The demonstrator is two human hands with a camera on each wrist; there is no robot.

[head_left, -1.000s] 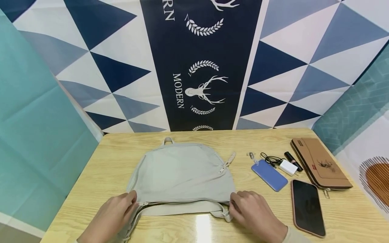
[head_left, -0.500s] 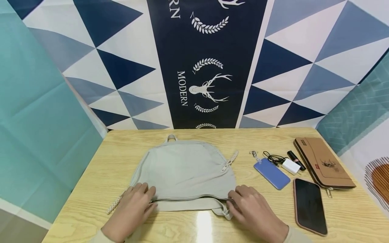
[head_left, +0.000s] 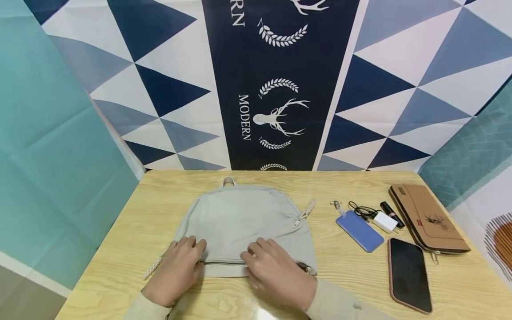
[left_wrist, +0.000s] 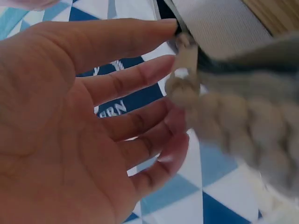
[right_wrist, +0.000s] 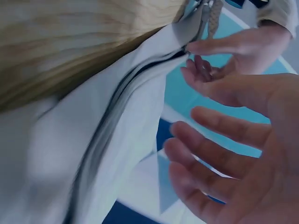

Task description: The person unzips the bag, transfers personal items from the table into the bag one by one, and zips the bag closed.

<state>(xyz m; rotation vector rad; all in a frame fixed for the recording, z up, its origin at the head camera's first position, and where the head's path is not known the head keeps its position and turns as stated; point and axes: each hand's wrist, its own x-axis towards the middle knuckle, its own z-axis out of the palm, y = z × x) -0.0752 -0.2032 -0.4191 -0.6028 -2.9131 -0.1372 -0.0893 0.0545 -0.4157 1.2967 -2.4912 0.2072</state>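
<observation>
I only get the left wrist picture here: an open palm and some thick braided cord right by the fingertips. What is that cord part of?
Observer: It is the braided zip pull of a flat grey backpack lying on a wooden table.
Operator: Is the other hand on the bag too?
Observer: Yes, the right hand lies with spread fingers on the near edge of the bag, beside the left hand.
Operator: Anything else on that table?
Observer: To the right lie a blue card holder, a white charger, a black phone and a brown pouch.
</observation>
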